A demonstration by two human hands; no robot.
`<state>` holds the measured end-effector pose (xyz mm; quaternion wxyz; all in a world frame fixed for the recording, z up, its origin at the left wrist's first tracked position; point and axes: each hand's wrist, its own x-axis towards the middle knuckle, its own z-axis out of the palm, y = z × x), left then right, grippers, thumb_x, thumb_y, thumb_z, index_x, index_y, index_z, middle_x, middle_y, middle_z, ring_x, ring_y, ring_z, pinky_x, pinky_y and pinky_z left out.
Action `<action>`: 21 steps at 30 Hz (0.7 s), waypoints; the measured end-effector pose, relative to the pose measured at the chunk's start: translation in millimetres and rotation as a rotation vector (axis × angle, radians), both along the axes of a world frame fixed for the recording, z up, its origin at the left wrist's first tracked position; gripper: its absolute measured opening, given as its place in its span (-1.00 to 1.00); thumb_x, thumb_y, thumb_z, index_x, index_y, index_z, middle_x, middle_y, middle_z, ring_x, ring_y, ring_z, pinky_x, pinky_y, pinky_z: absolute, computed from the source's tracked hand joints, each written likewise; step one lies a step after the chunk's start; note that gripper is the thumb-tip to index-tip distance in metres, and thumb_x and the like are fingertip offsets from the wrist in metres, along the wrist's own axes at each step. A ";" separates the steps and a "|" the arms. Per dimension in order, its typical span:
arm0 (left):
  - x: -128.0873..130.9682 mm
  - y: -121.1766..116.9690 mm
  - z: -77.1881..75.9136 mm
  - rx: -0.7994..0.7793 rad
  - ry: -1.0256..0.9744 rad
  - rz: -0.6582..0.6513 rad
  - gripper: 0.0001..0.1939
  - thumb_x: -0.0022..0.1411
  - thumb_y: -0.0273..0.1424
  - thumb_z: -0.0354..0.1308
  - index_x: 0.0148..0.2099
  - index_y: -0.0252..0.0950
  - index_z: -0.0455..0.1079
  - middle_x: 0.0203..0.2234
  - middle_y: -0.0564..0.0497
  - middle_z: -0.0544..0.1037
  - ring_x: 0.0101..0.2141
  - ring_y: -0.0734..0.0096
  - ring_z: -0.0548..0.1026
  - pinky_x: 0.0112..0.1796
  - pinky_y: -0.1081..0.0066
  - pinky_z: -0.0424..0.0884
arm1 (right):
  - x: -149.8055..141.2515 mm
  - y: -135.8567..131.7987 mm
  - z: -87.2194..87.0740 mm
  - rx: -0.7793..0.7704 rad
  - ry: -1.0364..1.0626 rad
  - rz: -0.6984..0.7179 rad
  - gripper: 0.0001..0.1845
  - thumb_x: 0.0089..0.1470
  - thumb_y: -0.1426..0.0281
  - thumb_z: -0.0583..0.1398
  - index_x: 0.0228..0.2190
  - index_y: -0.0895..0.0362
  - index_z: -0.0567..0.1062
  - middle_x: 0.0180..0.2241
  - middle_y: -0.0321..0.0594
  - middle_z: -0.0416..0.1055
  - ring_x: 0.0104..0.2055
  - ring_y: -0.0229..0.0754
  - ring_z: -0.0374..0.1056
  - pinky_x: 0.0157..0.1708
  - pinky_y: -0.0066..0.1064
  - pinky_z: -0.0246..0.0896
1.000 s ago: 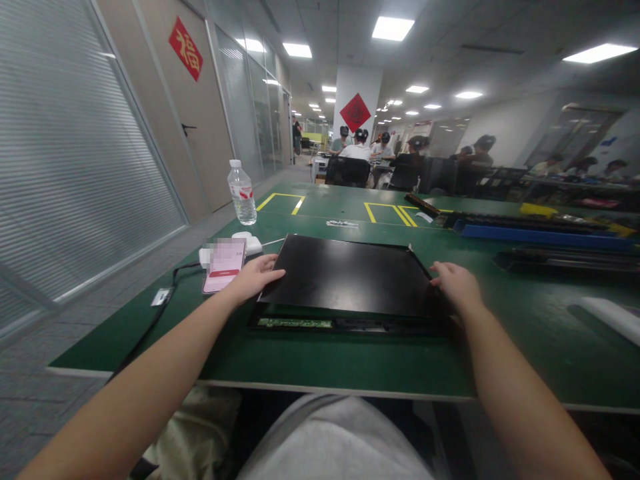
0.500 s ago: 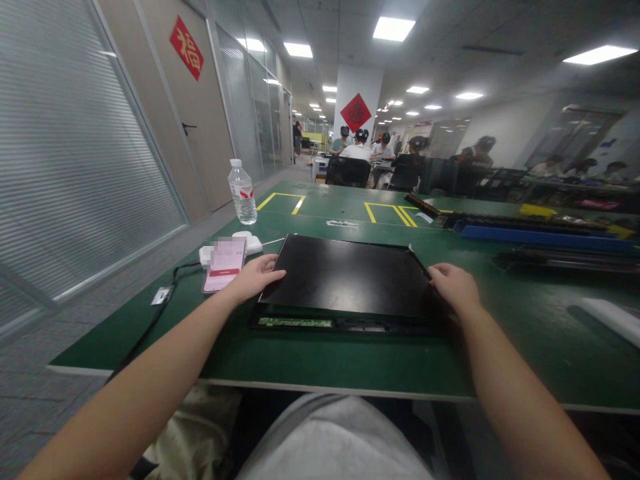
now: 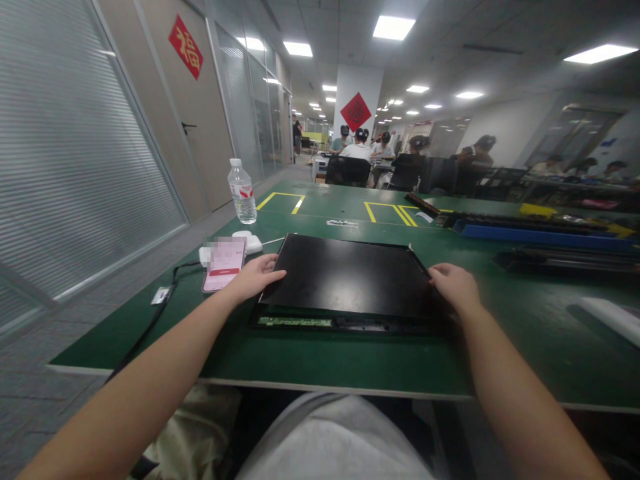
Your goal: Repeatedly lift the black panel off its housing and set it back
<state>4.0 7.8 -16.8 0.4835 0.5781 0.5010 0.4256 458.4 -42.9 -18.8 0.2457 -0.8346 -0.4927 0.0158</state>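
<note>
In front of me a flat black display panel (image 3: 350,277) lies over a thin black frame, its near edge apart from the frame's near side. A strip of green circuit board (image 3: 295,322) shows along that near side. My left hand (image 3: 257,275) grips the panel's left edge, thumb on top and fingers around the side. At the right edge my right hand (image 3: 453,283) pinches the panel between thumb and fingers; some of those fingers are hidden behind the edge.
On the green table (image 3: 350,363), a phone (image 3: 225,263), a white adapter (image 3: 249,242) and a black cable (image 3: 150,327) lie left. A water bottle (image 3: 243,193) stands behind them. Blue and black long parts (image 3: 540,231) lie right, near a white bar (image 3: 613,319). Several people sit beyond.
My right hand has shifted slightly and closed its fingers more tightly at the panel's right edge. My left hand and the panel look nearly still.
</note>
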 end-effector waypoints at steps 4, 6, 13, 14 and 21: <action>-1.4 2.1 -2.7 0.010 -0.003 -0.025 -0.42 -0.19 -0.35 0.49 -0.05 -0.27 0.45 0.00 -0.15 0.61 0.11 0.01 0.48 0.14 0.12 0.38 | 0.9 0.2 -0.2 -0.001 0.011 0.004 -0.60 0.04 0.19 0.10 -0.21 0.05 0.63 -0.36 -0.14 0.58 -0.26 -0.03 0.46 -0.35 -0.33 0.23; -1.9 2.5 -2.9 0.013 -0.004 -0.036 -0.41 -0.20 -0.34 0.50 -0.06 -0.27 0.46 0.00 -0.15 0.61 0.11 0.00 0.47 0.15 0.12 0.37 | 1.7 0.4 -0.6 -0.001 0.015 0.008 -0.62 0.02 0.19 0.11 -0.23 0.05 0.64 -0.35 -0.15 0.58 -0.27 -0.03 0.46 -0.37 -0.33 0.22; -1.2 0.3 0.8 0.001 0.012 -0.036 -0.40 -0.21 -0.32 0.51 -0.07 -0.28 0.45 0.00 -0.15 0.61 0.13 -0.01 0.46 0.16 0.09 0.35 | 3.9 0.9 -2.3 0.008 0.031 0.011 -0.63 0.01 0.20 0.13 -0.25 0.05 0.64 -0.34 -0.15 0.59 -0.34 -0.07 0.46 -0.37 -0.33 0.25; -0.8 -0.3 1.4 0.000 0.006 -0.039 -0.40 -0.22 -0.32 0.51 -0.07 -0.28 0.45 0.00 -0.16 0.61 0.12 -0.01 0.47 0.16 0.09 0.36 | 4.1 1.1 -2.6 0.008 0.029 0.011 -0.63 0.01 0.20 0.13 -0.25 0.05 0.64 -0.34 -0.14 0.59 -0.33 -0.07 0.46 -0.35 -0.33 0.26; 2.0 -4.5 6.9 -0.023 -0.001 -0.043 -0.44 -0.21 -0.35 0.49 -0.10 -0.28 0.44 -0.01 -0.15 0.61 0.11 0.02 0.48 0.16 0.11 0.36 | 7.5 3.1 -6.0 0.014 0.030 0.009 -0.63 0.01 0.23 0.15 -0.21 0.06 0.64 -0.35 -0.13 0.58 -0.30 -0.07 0.46 -0.26 -0.33 0.30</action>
